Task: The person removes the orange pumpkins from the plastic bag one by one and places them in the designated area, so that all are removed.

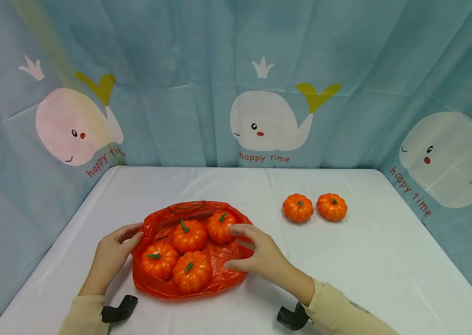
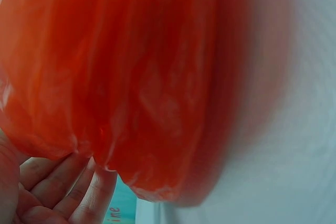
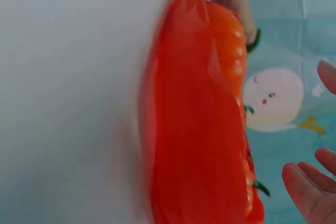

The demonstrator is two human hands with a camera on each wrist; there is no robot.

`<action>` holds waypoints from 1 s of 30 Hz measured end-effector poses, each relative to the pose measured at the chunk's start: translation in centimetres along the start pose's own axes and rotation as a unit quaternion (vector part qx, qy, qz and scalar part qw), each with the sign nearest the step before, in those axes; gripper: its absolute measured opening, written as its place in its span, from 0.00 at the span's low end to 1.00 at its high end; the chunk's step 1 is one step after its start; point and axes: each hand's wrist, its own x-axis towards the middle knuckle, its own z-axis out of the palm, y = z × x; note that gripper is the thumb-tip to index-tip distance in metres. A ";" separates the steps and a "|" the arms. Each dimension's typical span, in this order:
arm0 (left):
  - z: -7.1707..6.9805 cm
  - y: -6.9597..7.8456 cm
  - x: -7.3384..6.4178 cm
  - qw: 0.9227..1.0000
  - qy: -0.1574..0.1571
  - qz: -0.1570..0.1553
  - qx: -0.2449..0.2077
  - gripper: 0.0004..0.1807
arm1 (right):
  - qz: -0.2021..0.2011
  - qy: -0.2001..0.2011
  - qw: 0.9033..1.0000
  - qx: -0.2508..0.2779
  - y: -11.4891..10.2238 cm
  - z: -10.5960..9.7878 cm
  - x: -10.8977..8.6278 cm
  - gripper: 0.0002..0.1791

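A red plastic bag lies with its mouth wide open, and several small orange pumpkins with green stems sit inside it. At the bag's left rim my left hand pinches the plastic between thumb and fingers; the left wrist view shows the bag's side beside that hand. My right hand hovers over the bag's right side, fingers spread and holding nothing. Its fingertips are near the upper right pumpkin. In the right wrist view, the fingers stand apart from the bag.
Two more orange pumpkins stand side by side on the white-covered table, to the right beyond the bag. A light blue curtain printed with whales surrounds the table at the back and sides. Black wrist devices are by both sleeves.
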 end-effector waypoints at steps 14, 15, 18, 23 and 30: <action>0.0 0.3 -0.1 1.000 -0.001 -0.009 -0.008 0.33 | -0.008 -0.059 0.998 -0.024 -0.3 3.2 1.1 0.39; 0.0 0.3 -0.1 1.000 -0.001 -0.009 -0.008 0.33 | -0.006 -0.062 0.998 -0.027 -0.3 3.3 1.2 0.39; 0.0 0.3 -0.1 1.000 0.001 -0.007 -0.007 0.32 | -0.001 -0.065 0.997 -0.044 -0.3 3.7 1.4 0.39; 0.0 0.3 -0.1 1.000 0.004 -0.001 -0.005 0.31 | 0.015 -0.068 0.996 -0.063 -0.3 4.2 1.7 0.41; -0.1 0.2 -0.1 1.000 0.007 0.011 0.001 0.32 | 0.041 -0.076 0.995 -0.055 -0.3 4.9 2.2 0.41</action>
